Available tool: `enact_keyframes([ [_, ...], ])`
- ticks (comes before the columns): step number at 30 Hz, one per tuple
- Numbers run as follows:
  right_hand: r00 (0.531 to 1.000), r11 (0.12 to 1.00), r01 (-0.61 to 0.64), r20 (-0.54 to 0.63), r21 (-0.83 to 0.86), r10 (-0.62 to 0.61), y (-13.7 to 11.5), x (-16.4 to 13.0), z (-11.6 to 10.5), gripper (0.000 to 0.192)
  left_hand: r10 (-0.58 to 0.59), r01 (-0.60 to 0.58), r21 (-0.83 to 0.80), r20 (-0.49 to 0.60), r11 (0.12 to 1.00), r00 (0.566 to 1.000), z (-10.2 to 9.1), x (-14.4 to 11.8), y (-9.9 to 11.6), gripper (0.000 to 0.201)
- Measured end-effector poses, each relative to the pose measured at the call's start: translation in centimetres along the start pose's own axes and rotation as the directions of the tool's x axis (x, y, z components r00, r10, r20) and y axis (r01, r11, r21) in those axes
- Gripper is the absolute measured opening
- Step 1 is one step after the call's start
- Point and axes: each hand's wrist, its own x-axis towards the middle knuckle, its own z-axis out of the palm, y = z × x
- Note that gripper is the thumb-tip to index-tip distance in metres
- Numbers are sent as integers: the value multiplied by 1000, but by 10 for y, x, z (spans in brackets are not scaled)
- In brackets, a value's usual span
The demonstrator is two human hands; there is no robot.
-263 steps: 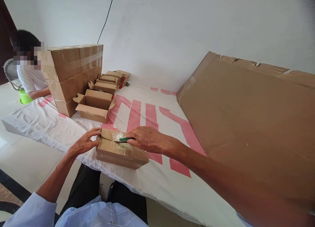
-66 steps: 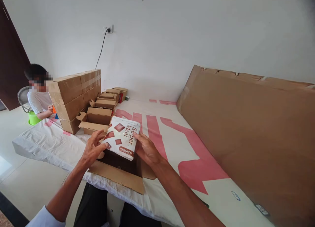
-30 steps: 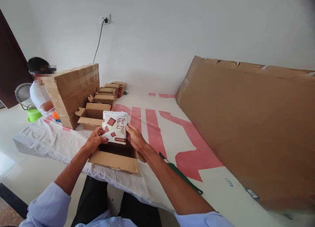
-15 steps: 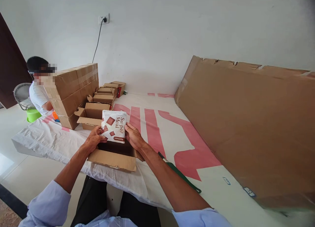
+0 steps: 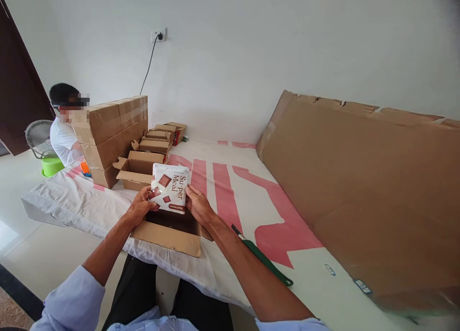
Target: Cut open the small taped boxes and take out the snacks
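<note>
Pouch, looking light, soft and a little slippery, is being held above the open box on the bed, the left hand and right hand closing their fingers on its two side edges, the best places for holding.

Pouch hides box interior; contents can't be told. Small print on pouch too tiny to read. Cardboard sheet cut off at right edge. Cutter partly behind right forearm.
</note>
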Motion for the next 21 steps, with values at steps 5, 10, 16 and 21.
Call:
enact_keyframes([
  [5,1000,1000,-8,22,-8,8,-11,-9,5,46,27,-27,-38,-1,999,1000,3,-7,6,62],
  [10,989,992,-46,135,-121,62,-24,-29,13,52,113,-106,-101,73,989,991,8,-14,11,66],
  [16,996,958,-67,35,-280,80,-39,-53,5,56,261,-299,109,270,948,927,12,-31,17,65],
  [21,965,910,144,-150,-388,-217,-75,-53,-35,45,28,-391,721,459,572,888,1,-69,29,63],
])
